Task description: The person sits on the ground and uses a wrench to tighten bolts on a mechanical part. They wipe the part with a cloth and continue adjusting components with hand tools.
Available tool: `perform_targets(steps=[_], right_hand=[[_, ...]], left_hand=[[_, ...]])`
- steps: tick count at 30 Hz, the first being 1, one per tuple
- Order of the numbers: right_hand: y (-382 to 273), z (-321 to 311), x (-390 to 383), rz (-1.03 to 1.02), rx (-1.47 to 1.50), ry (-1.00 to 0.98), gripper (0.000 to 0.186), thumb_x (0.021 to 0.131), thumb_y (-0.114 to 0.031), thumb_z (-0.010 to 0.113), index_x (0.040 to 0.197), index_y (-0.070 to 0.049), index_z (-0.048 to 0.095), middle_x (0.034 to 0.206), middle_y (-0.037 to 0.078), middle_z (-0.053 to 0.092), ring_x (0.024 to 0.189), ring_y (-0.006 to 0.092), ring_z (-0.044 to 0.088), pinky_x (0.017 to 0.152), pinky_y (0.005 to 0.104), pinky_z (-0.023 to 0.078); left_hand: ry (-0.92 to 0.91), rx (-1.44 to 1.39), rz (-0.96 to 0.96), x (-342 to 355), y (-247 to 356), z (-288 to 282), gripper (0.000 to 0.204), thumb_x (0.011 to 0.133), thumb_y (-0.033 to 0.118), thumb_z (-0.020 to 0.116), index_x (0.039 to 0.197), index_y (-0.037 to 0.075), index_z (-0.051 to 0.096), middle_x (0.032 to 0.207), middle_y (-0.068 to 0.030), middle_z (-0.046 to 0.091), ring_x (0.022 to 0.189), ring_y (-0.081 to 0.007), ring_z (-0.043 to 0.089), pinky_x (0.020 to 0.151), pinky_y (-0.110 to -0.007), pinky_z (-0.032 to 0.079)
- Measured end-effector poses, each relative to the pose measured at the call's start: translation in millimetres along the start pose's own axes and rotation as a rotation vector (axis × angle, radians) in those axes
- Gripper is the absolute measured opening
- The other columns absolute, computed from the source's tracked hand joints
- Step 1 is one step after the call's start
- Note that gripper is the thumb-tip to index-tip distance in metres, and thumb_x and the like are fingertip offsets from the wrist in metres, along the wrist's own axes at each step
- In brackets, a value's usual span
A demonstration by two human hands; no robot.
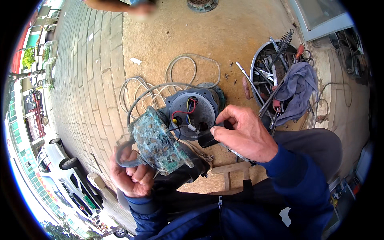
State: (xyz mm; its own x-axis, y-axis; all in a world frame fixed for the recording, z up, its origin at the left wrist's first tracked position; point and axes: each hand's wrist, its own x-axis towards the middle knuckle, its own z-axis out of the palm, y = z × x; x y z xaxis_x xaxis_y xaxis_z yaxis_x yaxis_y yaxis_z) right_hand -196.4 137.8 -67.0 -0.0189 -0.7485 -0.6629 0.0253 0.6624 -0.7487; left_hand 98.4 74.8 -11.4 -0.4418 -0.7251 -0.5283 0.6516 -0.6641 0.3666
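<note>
My left hand (134, 180) is closed round the grey curved handle (130, 163) of a corroded, blue-green crusted metal cover (158, 140), which it holds up tilted. Between the thumb and fingers of my right hand (250, 138) is a black capacitor-like cylinder (207, 139), at the near right rim of an open round motor housing (173, 105). Inside the housing show red, yellow and blue wires (189, 108) and a white sleeve or connector (192, 128). A thick grey cable (138, 102) arches from the cover's side over the housing. The cover hides part of the wiring.
At the right stands a round metal basin (254, 64) crowded with tools, a coil spring (285, 42) and a purple-grey cloth (296, 88). Loose cable (172, 68) lies coiled beyond the housing. Another person's blurred hand (142, 10) and a round metal part (203, 4) are at the far edge.
</note>
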Motion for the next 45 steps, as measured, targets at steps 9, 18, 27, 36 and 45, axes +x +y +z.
perform_targets(steps=[9,18,27,36,45], right_hand=[[30.1,22.8,-1.2,0.005,-0.167,-0.448,0.034,0.077,-0.020,0.080,0.096,0.007,0.073,0.083,0.021,0.073,0.081,0.0298,0.074,0.075,0.0396,0.054],[19.0,52.5,-6.7,-0.161,-0.181,-0.081,0.037,0.079,-0.017,0.079,0.102,0.007,0.062,0.080,0.024,0.069,0.079,0.0425,0.070,0.072,0.0462,0.054],[39.5,68.0,-0.4,-0.644,-0.517,0.283,0.038,0.075,-0.009,0.081,0.099,-0.002,0.052,0.089,0.017,0.061,0.088,0.0378,0.064,0.077,0.0471,0.054],[21.0,61.6,22.8,-0.536,-0.455,0.256,0.043,0.072,-0.008,0.085,0.101,0.000,0.054,0.099,0.022,0.060,0.091,0.0428,0.065,0.076,0.0502,0.054],[30.6,45.7,26.4,-0.543,-0.367,0.148,0.037,0.073,0.012,0.072,0.107,0.004,0.064,0.103,0.023,0.061,0.095,0.0452,0.064,0.082,0.0474,0.053]], left_hand=[[-0.007,-0.008,0.006,0.7,-3.3,6.8,0.034,0.110,0.041,0.039,0.089,0.015,0.046,0.061,0.0022,0.037,0.042,-0.0093,0.028,0.036,-0.025,0.024],[0.030,0.012,0.028,-4.6,-7.8,14.1,0.033,0.111,0.038,0.039,0.091,0.013,0.045,0.063,0.0015,0.038,0.043,-0.0095,0.030,0.036,-0.025,0.027],[0.058,-0.024,0.068,-6.8,-7.4,13.4,0.038,0.111,0.043,0.036,0.090,0.012,0.044,0.061,0.0007,0.036,0.042,-0.0087,0.026,0.036,-0.023,0.023],[0.084,0.045,0.097,-8.0,-12.5,12.7,0.027,0.111,0.033,0.043,0.092,0.013,0.041,0.063,0.0013,0.037,0.045,-0.0074,0.028,0.039,-0.022,0.027],[0.107,0.422,0.137,-2.0,-50.8,25.5,0.022,0.110,0.032,0.048,0.101,0.012,0.043,0.064,0.0037,0.032,0.047,-0.0043,0.026,0.039,-0.019,0.023]])
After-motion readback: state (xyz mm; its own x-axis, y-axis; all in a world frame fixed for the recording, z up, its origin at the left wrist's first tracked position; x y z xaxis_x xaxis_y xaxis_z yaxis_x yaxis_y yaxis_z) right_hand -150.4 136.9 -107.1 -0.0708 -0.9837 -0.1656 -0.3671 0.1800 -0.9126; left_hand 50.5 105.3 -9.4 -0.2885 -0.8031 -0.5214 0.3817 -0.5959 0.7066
